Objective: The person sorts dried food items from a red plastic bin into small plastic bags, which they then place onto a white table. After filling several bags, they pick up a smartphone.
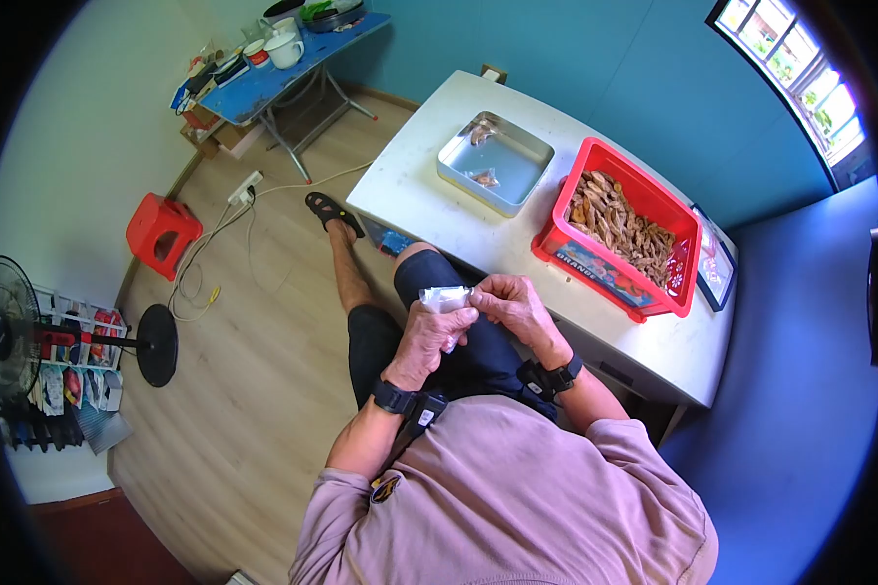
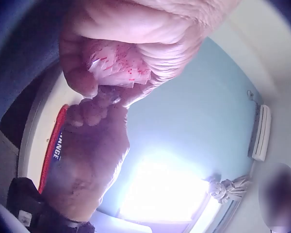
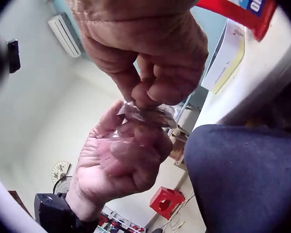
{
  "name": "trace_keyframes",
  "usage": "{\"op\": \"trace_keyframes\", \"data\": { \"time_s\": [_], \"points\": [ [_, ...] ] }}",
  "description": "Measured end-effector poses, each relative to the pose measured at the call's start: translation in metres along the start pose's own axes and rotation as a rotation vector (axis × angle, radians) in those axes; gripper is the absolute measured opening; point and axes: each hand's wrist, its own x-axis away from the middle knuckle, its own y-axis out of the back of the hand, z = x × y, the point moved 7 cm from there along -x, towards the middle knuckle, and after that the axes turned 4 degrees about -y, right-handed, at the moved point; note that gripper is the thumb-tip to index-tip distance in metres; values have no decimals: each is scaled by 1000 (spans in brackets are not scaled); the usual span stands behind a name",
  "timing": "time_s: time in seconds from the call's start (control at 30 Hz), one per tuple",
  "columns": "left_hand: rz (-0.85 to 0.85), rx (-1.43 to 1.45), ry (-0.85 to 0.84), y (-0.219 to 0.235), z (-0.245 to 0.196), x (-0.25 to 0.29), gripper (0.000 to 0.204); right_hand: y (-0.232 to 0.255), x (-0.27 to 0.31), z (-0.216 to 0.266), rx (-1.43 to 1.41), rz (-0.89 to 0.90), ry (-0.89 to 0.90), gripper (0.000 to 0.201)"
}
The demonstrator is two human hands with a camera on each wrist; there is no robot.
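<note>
Over the lap, my left hand point(image 1: 429, 341) grips a bundle of small clear plastic bags point(image 1: 445, 298). Red print shows on the plastic bags point(image 2: 119, 63) in the left wrist view, tucked in the curled fingers. My right hand point(image 1: 519, 310) meets it from the other side, its thumb and fingertips pinching the edge of a bag point(image 3: 148, 115) at the top of the bundle. On the white table, a metal tray point(image 1: 502, 185) holds two small bags with brown pieces inside. Beside it, a red plastic basket point(image 1: 580, 255) is filled with brown dried pieces point(image 1: 619, 229).
A framed item point(image 1: 717, 268) leans behind the basket on the white table point(image 1: 410, 146). To the left are a red stool point(image 1: 161, 234), a power strip point(image 1: 246, 187) with trailing cords, and a standing fan point(image 1: 156, 343). A blue folding table point(image 1: 254, 96) carries pots and cups.
</note>
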Motion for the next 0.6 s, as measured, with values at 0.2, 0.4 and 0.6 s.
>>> {"op": "trace_keyframes", "data": {
  "time_s": [0.2, 0.4, 0.6],
  "points": [
    [-106, 181, -9, 13, 20, -10, 12, 1, 4, -10, -68, -44, 2, 28],
    [-182, 149, -2, 24, 28, -18, 14, 8, 11, 1, 275, -119, 78, 26],
    [-155, 164, -64, 10, 18, -20, 16, 29, 10, -4, -23, -212, 147, 26]
  ]
}}
